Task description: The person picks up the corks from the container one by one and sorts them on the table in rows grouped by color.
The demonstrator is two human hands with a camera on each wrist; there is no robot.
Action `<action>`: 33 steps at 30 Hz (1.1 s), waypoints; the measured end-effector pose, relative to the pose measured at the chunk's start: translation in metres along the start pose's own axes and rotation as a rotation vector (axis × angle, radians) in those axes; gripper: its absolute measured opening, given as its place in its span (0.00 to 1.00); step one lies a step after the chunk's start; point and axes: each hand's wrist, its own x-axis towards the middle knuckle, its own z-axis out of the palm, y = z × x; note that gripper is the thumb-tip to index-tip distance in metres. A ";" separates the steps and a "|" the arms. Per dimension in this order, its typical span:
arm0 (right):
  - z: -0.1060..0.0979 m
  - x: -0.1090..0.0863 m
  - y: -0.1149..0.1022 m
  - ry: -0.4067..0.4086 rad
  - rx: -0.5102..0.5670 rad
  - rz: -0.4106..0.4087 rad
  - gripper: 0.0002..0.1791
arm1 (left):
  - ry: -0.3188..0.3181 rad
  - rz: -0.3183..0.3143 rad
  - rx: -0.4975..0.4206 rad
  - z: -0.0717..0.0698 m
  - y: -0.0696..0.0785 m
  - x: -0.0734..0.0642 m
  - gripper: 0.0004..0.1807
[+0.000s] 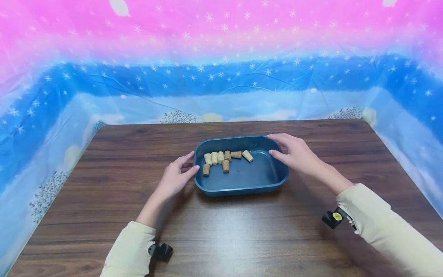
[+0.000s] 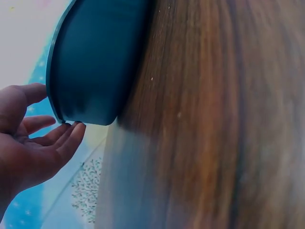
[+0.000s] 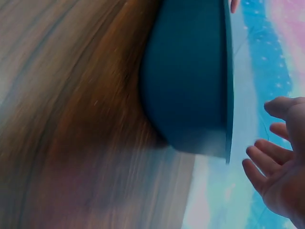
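Note:
A dark blue rectangular plastic bin (image 1: pixel 256 177) with rounded corners sits on the table. Inside it lie several tapered cork stoppers; a pale cork (image 1: pixel 214 158) belongs to a row along the back left, and a darker cork (image 1: pixel 225 166) lies just in front of that row. At the bin's left end, the left hand (image 1: pixel 174 175) has its fingertips against the outer wall and its thumb at the rim. The right hand (image 1: pixel 297 154) hovers by the right end, fingers loosely spread, holding nothing; in the right wrist view a gap separates this hand (image 3: pixel 281 162) from the bin (image 3: pixel 190 81).
The brown wood-grain table (image 1: pixel 121 173) reaches back to a hanging pink and blue snowflake cloth (image 1: pixel 221 73), which surrounds its back and sides. Small black cameras (image 1: pixel 162 252) are strapped at both wrists, below pale sleeves (image 1: pixel 377 211).

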 end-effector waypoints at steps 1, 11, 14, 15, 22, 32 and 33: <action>0.001 0.003 -0.002 -0.019 0.025 0.014 0.26 | 0.001 -0.005 -0.003 0.001 0.000 0.000 0.30; 0.015 0.037 -0.013 -0.177 0.121 0.082 0.25 | 0.067 -0.010 -0.042 0.006 0.000 0.003 0.28; 0.021 0.044 -0.014 -0.207 0.120 0.095 0.25 | 0.080 -0.015 -0.074 0.006 -0.001 0.002 0.27; 0.024 0.046 -0.014 -0.216 0.118 0.098 0.25 | 0.081 -0.018 -0.083 0.006 -0.001 0.002 0.27; 0.036 0.056 -0.011 -0.266 0.089 0.106 0.24 | 0.101 -0.080 -0.167 0.007 -0.002 0.003 0.26; 0.049 0.061 -0.013 -0.291 -0.086 0.042 0.22 | 0.075 -0.120 -0.275 0.005 -0.002 0.003 0.27; 0.050 0.062 -0.013 -0.284 -0.097 0.031 0.21 | 0.076 -0.125 -0.276 0.005 -0.002 0.003 0.27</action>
